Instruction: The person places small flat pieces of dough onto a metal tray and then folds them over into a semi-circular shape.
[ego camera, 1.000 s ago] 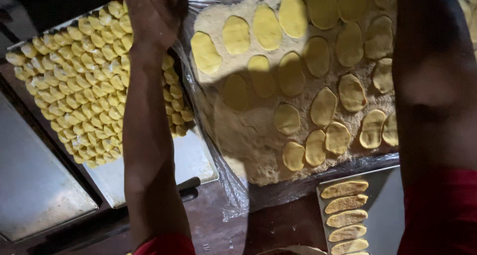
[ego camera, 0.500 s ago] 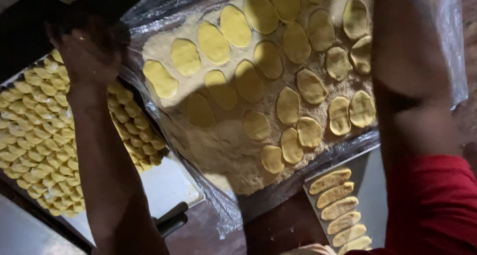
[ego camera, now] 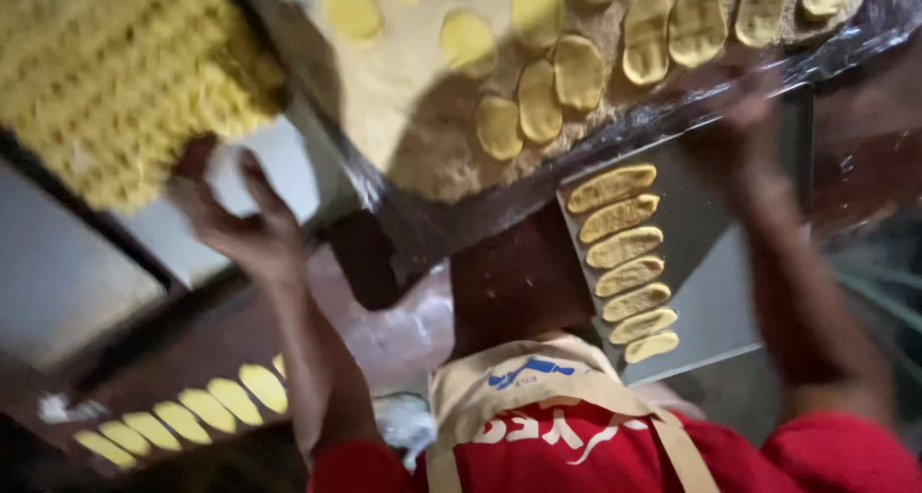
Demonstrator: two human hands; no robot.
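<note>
Dough ovals on small tray: we count seven ridged yellow dough ovals [ego camera: 624, 263] in one column along the left edge of a grey metal tray [ego camera: 711, 291], which lies on the dark counter [ego camera: 509, 282].
Right hand: we find the right hand [ego camera: 740, 128] at the tray's far edge, blurred; we cannot tell whether it grips anything.
Left hand: we see the left hand [ego camera: 240, 224] raised with fingers spread, holding nothing, just below a big tray of small yellow pieces [ego camera: 125, 80].
Floured sheet: we note flat dough discs [ego camera: 576, 71] on a crumb-covered plastic sheet [ego camera: 423, 119] beyond the small tray.
Near left corner: we record a row of pale yellow ovals [ego camera: 192, 411].
Clothing: we see a red shirt [ego camera: 826, 455] and tan apron [ego camera: 519, 378].
</note>
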